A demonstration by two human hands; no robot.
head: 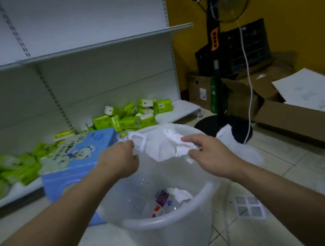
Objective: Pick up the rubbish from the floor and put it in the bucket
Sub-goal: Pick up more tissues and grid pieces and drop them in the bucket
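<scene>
We are at the deposit step. Both hands hang above the open mouth of the translucent white plastic bucket [168, 218], which stands on the pale tiled floor [304, 167], and each hand carries one piece of rubbish.

The left hand [119, 160] has its fingers [127, 145] curled, pinching the edge of a white moulded plastic frame [139, 142]. The frame projects beyond the fingertips, over the far rim of the bucket.

The right hand [212, 155] pinches a crumpled white paper sheet [170, 146] between thumb and forefinger; its remaining fingers are loosely bent. The sheet spreads from the fingertips toward the left hand and hangs over the bucket mouth.

The bucket already contains a purple wrapper [162, 197], white paper and clear plastic at its bottom.

In our judgement, the next move calls for both pinches to be released while the hands remain over the opening. The frame sits near the far rim, so we would bring the left hand a little nearer before release.

Further rubbish appears to remain: a white grid-patterned square [249, 207] lies on the tiles just beside the bucket, and a white plastic bag [241, 150] lies near the base of the black pedestal fan [217, 76].
</scene>
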